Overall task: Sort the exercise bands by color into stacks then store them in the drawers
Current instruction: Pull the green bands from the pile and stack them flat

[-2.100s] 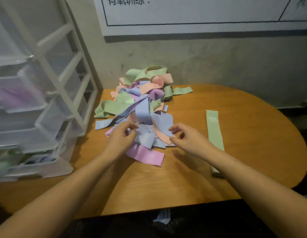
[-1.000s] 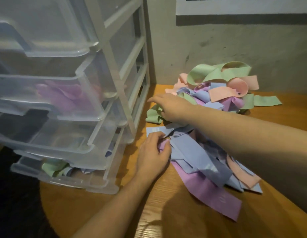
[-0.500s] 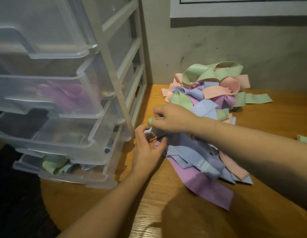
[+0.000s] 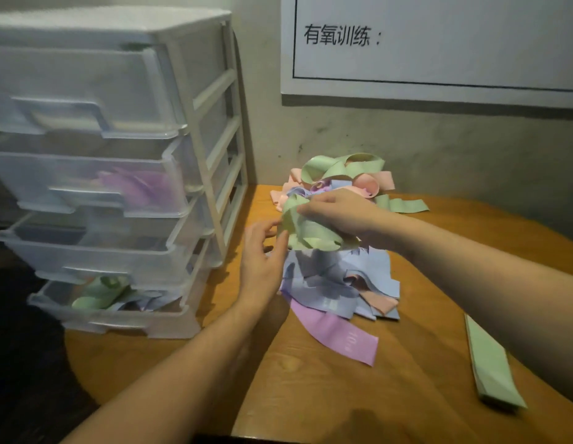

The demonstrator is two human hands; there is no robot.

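Note:
A tangled pile of exercise bands (image 4: 343,277) in green, blue, pink and purple lies on the round wooden table (image 4: 407,395). My right hand (image 4: 339,209) grips a crumpled green band (image 4: 306,233) lifted just above the pile. My left hand (image 4: 262,261) touches that band's lower left edge with its fingertips, fingers fairly straight. A flat, folded green band (image 4: 492,363) lies alone at the right. A purple band (image 4: 339,338) sticks out of the pile's near side.
A clear plastic drawer tower (image 4: 125,174) stands at the table's left, its drawers pulled out. The second drawer (image 4: 86,187) holds purple bands, the bottom drawer (image 4: 102,302) green and blue ones. A grey wall with a white poster (image 4: 439,43) is behind.
My right hand has lifted the green band up out of the pile. My left hand has left the blue bands and come up to the green band. The view has tilted up.

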